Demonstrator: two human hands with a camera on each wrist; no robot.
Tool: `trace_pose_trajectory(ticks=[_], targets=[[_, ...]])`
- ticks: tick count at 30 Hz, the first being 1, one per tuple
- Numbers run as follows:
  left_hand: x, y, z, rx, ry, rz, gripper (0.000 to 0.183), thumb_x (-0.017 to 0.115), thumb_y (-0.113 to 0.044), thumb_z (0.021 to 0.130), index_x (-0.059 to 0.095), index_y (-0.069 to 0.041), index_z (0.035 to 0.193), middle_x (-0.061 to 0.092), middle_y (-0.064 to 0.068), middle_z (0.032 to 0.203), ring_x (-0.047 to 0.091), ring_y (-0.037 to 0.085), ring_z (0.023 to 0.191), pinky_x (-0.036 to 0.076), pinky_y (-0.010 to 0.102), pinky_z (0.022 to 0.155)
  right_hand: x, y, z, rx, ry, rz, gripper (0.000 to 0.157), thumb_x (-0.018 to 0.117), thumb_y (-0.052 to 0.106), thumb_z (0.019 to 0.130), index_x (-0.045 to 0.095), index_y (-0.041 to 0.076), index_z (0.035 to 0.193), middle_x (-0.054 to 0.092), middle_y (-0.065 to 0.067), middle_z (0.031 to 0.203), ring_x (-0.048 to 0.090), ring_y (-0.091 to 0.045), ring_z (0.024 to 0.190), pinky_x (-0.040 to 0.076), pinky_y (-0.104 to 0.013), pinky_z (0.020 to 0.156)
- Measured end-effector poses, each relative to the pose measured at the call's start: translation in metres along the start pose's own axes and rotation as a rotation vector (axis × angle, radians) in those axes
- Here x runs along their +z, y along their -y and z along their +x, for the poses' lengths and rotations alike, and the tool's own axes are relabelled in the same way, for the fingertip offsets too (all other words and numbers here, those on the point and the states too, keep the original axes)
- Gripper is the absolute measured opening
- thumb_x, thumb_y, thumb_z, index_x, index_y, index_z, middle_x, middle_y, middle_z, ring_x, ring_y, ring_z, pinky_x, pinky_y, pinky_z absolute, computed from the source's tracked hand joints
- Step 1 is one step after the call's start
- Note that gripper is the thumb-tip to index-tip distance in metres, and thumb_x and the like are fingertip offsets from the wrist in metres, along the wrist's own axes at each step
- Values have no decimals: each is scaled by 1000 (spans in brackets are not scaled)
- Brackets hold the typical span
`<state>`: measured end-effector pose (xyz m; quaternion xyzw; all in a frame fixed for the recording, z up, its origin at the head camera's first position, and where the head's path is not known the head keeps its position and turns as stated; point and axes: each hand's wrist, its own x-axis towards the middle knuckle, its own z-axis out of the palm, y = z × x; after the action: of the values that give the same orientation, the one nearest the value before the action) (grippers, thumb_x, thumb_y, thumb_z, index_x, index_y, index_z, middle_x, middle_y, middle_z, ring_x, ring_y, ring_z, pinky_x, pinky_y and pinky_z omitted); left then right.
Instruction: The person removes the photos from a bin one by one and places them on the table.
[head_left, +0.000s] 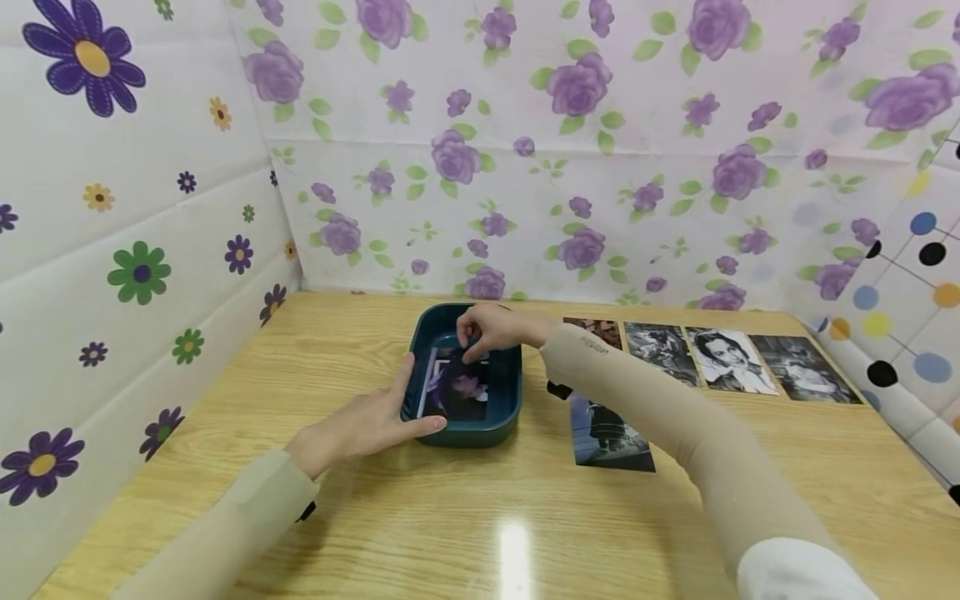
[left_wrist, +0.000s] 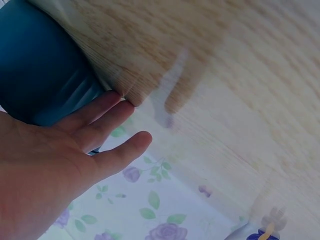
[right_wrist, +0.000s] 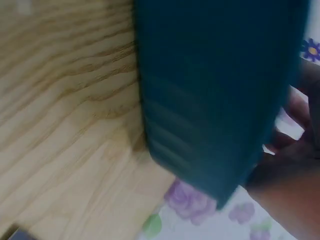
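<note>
A dark teal plastic bin [head_left: 468, 435] stands on the wooden table with a glossy photo [head_left: 457, 387] lying inside it. My left hand [head_left: 367, 427] rests against the bin's left side, its fingers stretched out and its thumb near the front corner. In the left wrist view, the left hand's fingers lie along the teal wall. My right hand [head_left: 491, 327] reaches over the right rim, loosely bent fingers pointing down near the photo's upper edge. A gap shows between its thumb and index finger, and no thing is visible there. In the right wrist view the bin's wall hides part of this hand.
Right of the bin, several photos lie in a row, among them a black-and-white portrait photo [head_left: 729, 360] and a dark group photo [head_left: 805, 369]. One bluish photo [head_left: 611, 437] lies nearer, partly under the right forearm. Flower-patterned sheets [head_left: 525, 150] wall in the table's back and sides.
</note>
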<state>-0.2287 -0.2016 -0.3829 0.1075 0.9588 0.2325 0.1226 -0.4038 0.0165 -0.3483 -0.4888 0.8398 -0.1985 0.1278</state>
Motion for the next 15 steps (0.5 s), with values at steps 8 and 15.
trace_pose_trajectory(ticks=[8, 15], targets=[[-2, -1, 1, -2, -5, 4, 114, 48, -81, 79, -20, -27, 153, 44, 20, 147, 60, 33, 118, 46, 49, 101, 10, -4, 22, 100, 154, -85, 28, 85, 26, 75, 63, 9, 82, 50, 3, 72, 47, -10, 66, 38, -21, 63], [0, 0, 1, -9, -2, 15, 115, 48, -82, 79, -19, -26, 153, 44, 21, 147, 60, 33, 117, 46, 49, 100, 21, -7, 26, 199, 207, -202, 43, 83, 50, 70, 61, 16, 86, 50, -2, 94, 44, -17, 88, 35, -25, 73]])
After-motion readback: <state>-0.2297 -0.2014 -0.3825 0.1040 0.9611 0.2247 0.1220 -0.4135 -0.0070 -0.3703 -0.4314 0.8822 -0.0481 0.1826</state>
